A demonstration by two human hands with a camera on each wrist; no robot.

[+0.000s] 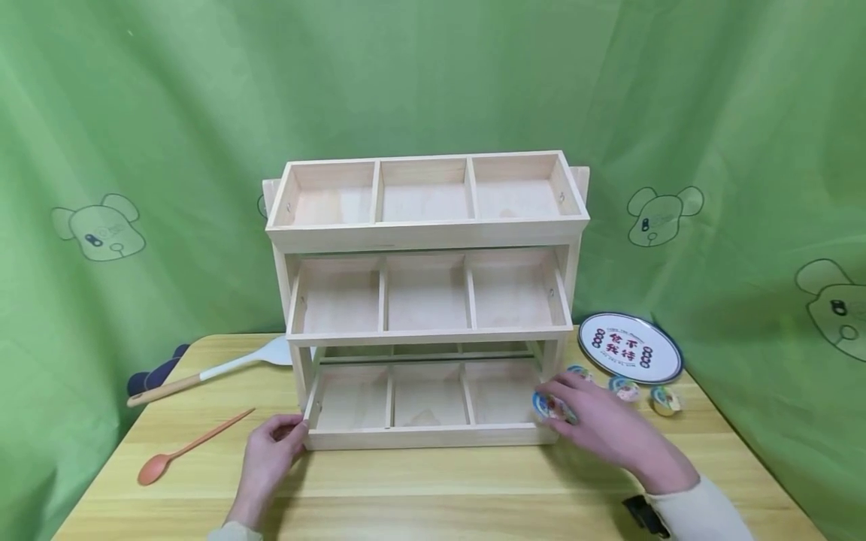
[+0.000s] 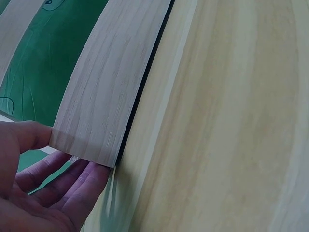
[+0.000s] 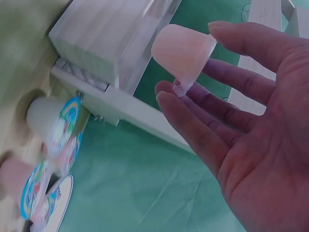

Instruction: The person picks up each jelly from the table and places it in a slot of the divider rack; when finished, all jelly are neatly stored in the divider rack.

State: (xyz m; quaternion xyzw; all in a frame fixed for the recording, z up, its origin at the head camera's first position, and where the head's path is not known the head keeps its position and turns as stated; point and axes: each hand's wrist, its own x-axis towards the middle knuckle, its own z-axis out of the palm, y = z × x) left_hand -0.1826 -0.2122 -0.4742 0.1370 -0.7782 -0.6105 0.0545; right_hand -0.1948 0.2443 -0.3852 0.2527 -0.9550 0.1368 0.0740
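A three-tier wooden rack, each tier split into three compartments, stands in the middle of the table. My left hand grips the front left corner of its bottom tier; in the left wrist view the thumb lies at the upper edge of the front board and the fingers curl at its end. A small jelly cup with a pale pink body and printed lid is pinched by my right hand. This hand is at the bottom tier's right end, the cup overlapping the right compartment in the head view.
More jelly cups stand right of the rack, before an oval white plate with red lettering. On the left lie a spatula with a wooden handle and an orange spoon. A green curtain hangs behind the table.
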